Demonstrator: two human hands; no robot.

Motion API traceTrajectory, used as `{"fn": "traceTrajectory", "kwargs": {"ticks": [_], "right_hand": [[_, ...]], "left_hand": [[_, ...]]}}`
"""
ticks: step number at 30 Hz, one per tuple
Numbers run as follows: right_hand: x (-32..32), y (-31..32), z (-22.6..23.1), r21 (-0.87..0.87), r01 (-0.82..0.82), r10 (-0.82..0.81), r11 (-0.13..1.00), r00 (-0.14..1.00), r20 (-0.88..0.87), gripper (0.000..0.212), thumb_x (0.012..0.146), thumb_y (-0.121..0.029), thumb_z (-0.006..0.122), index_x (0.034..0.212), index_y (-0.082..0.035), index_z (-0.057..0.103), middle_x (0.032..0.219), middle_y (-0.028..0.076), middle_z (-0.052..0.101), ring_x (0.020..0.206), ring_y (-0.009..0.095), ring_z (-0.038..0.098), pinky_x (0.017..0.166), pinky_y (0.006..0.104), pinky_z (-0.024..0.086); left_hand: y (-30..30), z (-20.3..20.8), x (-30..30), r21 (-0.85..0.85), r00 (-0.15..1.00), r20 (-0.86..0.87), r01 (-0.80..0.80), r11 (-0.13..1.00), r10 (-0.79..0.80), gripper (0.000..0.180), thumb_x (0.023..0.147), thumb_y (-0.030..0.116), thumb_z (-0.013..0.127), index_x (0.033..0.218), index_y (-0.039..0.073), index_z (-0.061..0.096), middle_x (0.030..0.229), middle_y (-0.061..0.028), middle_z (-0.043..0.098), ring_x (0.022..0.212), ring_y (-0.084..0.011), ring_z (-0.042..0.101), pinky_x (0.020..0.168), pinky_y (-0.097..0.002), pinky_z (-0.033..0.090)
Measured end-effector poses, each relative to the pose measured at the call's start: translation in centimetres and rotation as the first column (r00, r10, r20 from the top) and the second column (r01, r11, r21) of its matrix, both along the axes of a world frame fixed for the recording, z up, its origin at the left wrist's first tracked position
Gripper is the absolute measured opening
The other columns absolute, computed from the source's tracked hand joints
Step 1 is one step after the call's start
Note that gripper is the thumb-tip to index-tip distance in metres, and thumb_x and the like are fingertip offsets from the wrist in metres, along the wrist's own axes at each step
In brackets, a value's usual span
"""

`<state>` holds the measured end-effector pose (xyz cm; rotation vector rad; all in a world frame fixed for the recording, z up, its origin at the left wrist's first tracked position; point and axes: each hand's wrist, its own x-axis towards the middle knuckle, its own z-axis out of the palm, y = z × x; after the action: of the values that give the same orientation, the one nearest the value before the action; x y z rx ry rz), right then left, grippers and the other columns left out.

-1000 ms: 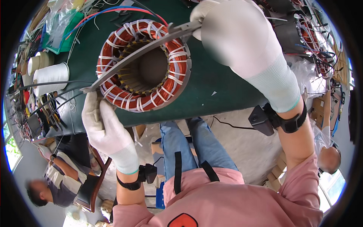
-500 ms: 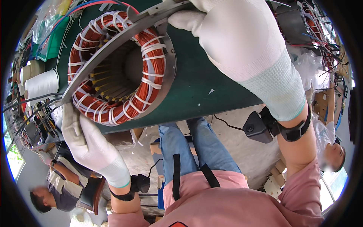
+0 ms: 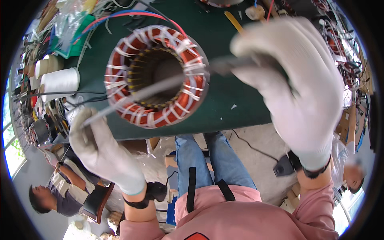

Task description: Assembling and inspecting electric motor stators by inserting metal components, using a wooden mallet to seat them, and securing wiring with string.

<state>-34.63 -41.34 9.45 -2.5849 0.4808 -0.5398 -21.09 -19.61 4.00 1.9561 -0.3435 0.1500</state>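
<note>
**Your long grey metal bar [image 3: 160, 86] just went thin and blurry**

Half a second ago it showed its broad side; now it's a slim smear, so I'd guess it's being turned rather than held steady. Your white-gloved left hand [image 3: 98, 150] pinches one end in its fingers, your white-gloved right hand [image 3: 302, 88] grips the other. The round copper-wound stator with white lacing [image 3: 154, 62] sits on the green worktop [image 3: 230, 90] below the bar; can't tell if they touch.
</note>
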Motion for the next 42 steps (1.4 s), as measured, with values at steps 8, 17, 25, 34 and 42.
{"fn": "traceTrajectory", "kwargs": {"ticks": [8, 17, 25, 34, 42], "right_hand": [[-5.3, 2.1, 2.7, 0.123, 0.242, -0.238, 0.962, 0.970, -0.047, 0.018, 0.081, -0.007, 0.075, 0.096, 0.001, 0.069, 0.086, 0.007, 0.067, 0.074, 0.018, 0.061, 0.069, 0.0289, 0.048], [-1.3, 5.6, 0.3, 0.372, 0.432, -0.401, 0.821, 0.902, -0.162, 0.014, 0.082, -0.002, 0.077, 0.095, 0.000, 0.072, 0.079, 0.008, 0.067, 0.066, 0.015, 0.064, 0.063, 0.0264, 0.050], [-2.4, 4.7, -2.8, 0.338, 0.381, -0.374, 0.861, 0.923, -0.088, 0.018, 0.081, -0.003, 0.077, 0.097, -0.001, 0.069, 0.078, 0.010, 0.066, 0.067, 0.020, 0.064, 0.064, 0.0292, 0.050], [-1.8, 4.0, -5.0, 0.167, 0.317, -0.328, 0.934, 0.944, 0.042, 0.020, 0.086, -0.010, 0.077, 0.104, -0.003, 0.074, 0.078, 0.000, 0.068, 0.067, 0.004, 0.057, 0.060, 0.0209, 0.046], [-0.1, 4.9, -3.6, 0.188, 0.519, -0.498, 0.834, 0.854, -0.149, 0.020, 0.086, -0.010, 0.079, 0.105, -0.004, 0.076, 0.080, -0.001, 0.070, 0.066, 0.004, 0.058, 0.059, 0.0203, 0.047]], "left_hand": [[-2.6, 3.5, 3.9, 0.065, 0.930, 0.218, 0.289, 0.955, -0.296, 0.018, 0.083, 0.006, 0.075, 0.098, -0.002, 0.070, 0.096, -0.0106, 0.069, 0.091, -0.0214, 0.065, 0.085, -0.0332, 0.051], [-1.9, 0.2, 8.1, 0.337, 0.931, 0.053, 0.324, 0.884, -0.362, 0.020, 0.089, 0.014, 0.070, 0.103, 0.001, 0.075, 0.089, -0.0142, 0.075, 0.080, -0.0243, 0.071, 0.078, -0.0328, 0.053], [-2.2, 0.2, 6.5, 0.311, 0.966, -0.017, 0.251, 0.917, -0.259, 0.026, 0.098, 0.019, 0.064, 0.110, -0.002, 0.073, 0.088, -0.0106, 0.075, 0.070, -0.0140, 0.065, 0.069, -0.0297, 0.052], [-2.6, -0.7, 6.6, 0.438, 0.974, 0.069, 0.163, 0.884, -0.214, 0.034, 0.099, 0.022, 0.066, 0.122, -0.002, 0.072, 0.090, -0.0063, 0.074, 0.072, -0.0063, 0.060, 0.066, -0.0215, 0.049], [-2.2, -0.8, 6.6, 0.672, 0.874, 0.354, 0.010, 0.741, -0.333, 0.032, 0.099, 0.021, 0.066, 0.118, -0.004, 0.073, 0.093, -0.0120, 0.075, 0.081, -0.0120, 0.068, 0.077, -0.0259, 0.054]]}}
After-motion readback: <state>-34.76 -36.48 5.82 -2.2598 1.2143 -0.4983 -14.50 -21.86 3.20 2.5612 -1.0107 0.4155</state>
